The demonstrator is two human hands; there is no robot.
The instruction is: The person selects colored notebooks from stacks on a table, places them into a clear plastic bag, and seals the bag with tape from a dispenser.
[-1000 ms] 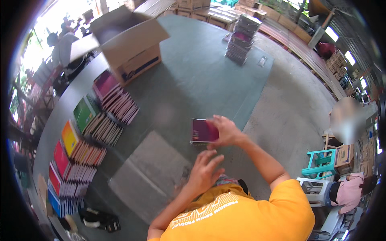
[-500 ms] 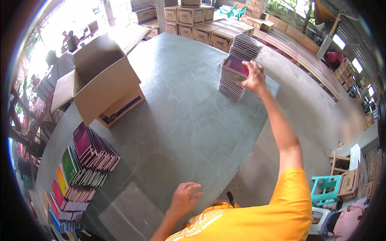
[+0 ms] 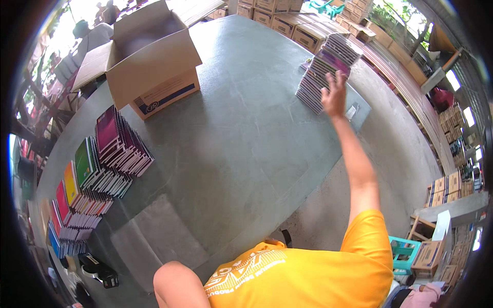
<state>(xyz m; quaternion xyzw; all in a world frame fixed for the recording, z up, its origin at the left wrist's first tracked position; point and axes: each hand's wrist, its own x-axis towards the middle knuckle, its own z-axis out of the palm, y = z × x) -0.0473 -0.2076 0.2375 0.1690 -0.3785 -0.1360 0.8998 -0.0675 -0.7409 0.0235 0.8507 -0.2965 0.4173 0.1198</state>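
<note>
My right hand [image 3: 335, 96] reaches to the far right of the table, fingers apart, at the near side of a tall pile of spiral notebooks [image 3: 314, 86]. A purple cover [image 3: 335, 62] shows on top of the front part; a higher pile [image 3: 341, 47] stands right behind it. Whether the fingertips touch the notebooks is hard to tell. Of my left arm only a bent part [image 3: 177, 285] shows at the lower edge; the hand is out of view. At the left lie fanned notebook piles: purple [image 3: 109, 134], green [image 3: 86, 159], yellow [image 3: 71, 179], red [image 3: 60, 201] and blue [image 3: 55, 240].
An open cardboard box [image 3: 154, 66] stands at the far left of the green-grey table [image 3: 231, 128]. A clear plastic sheet [image 3: 159, 231] lies near me, with a black tool, perhaps a tape dispenser [image 3: 100, 271], beside it. Stacked cartons [image 3: 303, 31] are beyond the table, a turquoise stool [image 3: 403, 251] at right.
My right hand has loosened from the purple notebook, which rests on the pile. My left hand has dropped out of view, and the whole view has shifted.
</note>
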